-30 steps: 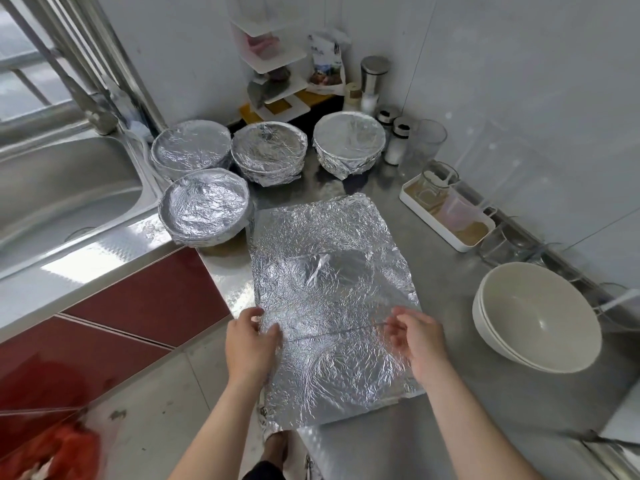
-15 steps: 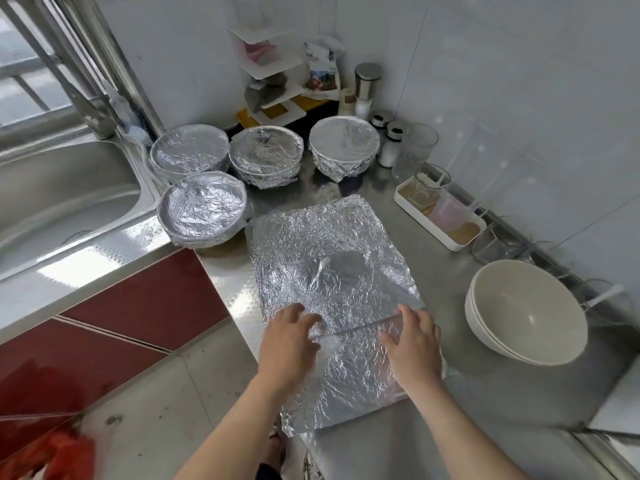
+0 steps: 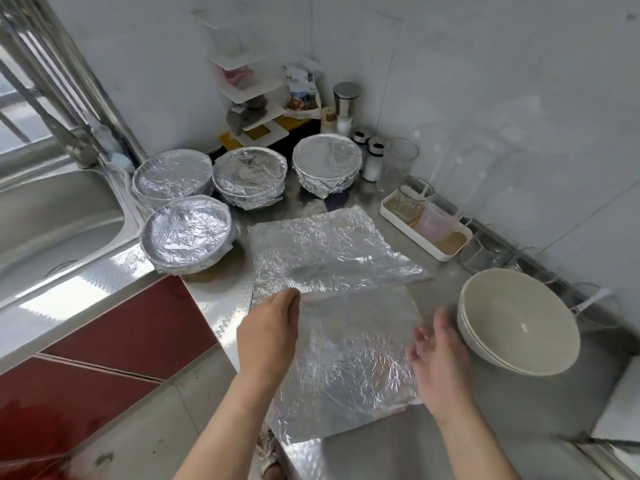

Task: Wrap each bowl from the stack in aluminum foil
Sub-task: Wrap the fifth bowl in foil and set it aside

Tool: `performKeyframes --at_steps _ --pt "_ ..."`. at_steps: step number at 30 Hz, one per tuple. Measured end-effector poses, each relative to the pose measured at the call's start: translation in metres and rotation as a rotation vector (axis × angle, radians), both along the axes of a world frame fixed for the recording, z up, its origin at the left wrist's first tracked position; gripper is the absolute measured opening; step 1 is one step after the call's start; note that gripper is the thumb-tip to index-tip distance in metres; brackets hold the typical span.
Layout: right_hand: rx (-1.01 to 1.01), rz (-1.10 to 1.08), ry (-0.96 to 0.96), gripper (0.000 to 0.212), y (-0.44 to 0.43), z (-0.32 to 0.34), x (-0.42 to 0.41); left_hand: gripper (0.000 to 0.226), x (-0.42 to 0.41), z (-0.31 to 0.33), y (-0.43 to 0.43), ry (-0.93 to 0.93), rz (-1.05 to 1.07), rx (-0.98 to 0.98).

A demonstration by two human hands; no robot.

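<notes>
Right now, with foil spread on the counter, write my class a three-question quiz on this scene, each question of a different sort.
1. Count: how many foil-wrapped bowls stand on the counter by the sink?
2. True or false: the stack of bare white bowls stands to the left of the foil sheet.
3. Choose one: the right hand is A) gripping a bowl, B) open with fingers spread, C) clenched in a fist.

Key: 1. Four. 2. False, it stands to the right. 3. B.
</notes>
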State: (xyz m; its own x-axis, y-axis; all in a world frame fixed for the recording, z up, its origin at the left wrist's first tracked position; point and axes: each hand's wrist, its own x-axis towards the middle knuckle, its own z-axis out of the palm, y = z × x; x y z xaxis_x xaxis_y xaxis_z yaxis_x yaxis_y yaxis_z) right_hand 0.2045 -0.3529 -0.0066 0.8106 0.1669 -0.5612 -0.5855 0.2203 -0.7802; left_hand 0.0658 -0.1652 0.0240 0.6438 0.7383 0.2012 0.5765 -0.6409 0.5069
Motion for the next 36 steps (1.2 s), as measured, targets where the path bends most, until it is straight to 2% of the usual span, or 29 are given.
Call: performKeyframes --at_steps 1,3,6,9,13,17,21,27,31,36 --pt "0.184 -0.043 0.133 0.063 -0.003 0.008 0.005 0.012 0.002 0.005 0.004 -0.020 0.008 -0.010" --pt "0.312 -0.121 0.257 0.078 -0.014 0.017 0.016 0.013 0.002 0.013 0.008 -0.058 0.017 -0.062" --pt "0.088 -0.205 0.320 0.050 -0.021 0.018 0.026 0.014 0.000 0.016 0.005 -0.077 0.029 -0.120" --pt "-0.059 -0.224 0.308 0.043 -0.017 0.018 0.032 0.015 0.001 0.016 -0.003 -0.083 0.020 -0.157" --pt "-0.070 -0.127 0.388 0.048 -0.016 0.030 0.033 0.016 0.006 0.022 -0.013 -0.107 -0.012 -0.140" --pt "-0.048 -0.006 0.434 0.040 -0.023 0.039 0.034 0.016 0.011 0.032 -0.021 -0.146 0.003 -0.121" --pt "0.061 0.017 0.397 0.039 -0.032 0.047 0.030 0.011 0.016 0.046 -0.027 -0.224 -0.009 -0.052" --pt "0.112 0.090 0.174 0.037 -0.029 0.060 0.022 0.012 0.021 0.083 -0.021 -0.498 0.075 -0.056" --pt "0.063 0.214 0.044 0.041 -0.011 0.069 0.017 0.009 0.020 0.111 -0.006 -0.810 0.203 -0.297" --pt "0.054 0.456 0.031 0.050 0.019 0.061 0.001 0.006 0.015 0.136 0.018 -1.163 0.412 -0.627"
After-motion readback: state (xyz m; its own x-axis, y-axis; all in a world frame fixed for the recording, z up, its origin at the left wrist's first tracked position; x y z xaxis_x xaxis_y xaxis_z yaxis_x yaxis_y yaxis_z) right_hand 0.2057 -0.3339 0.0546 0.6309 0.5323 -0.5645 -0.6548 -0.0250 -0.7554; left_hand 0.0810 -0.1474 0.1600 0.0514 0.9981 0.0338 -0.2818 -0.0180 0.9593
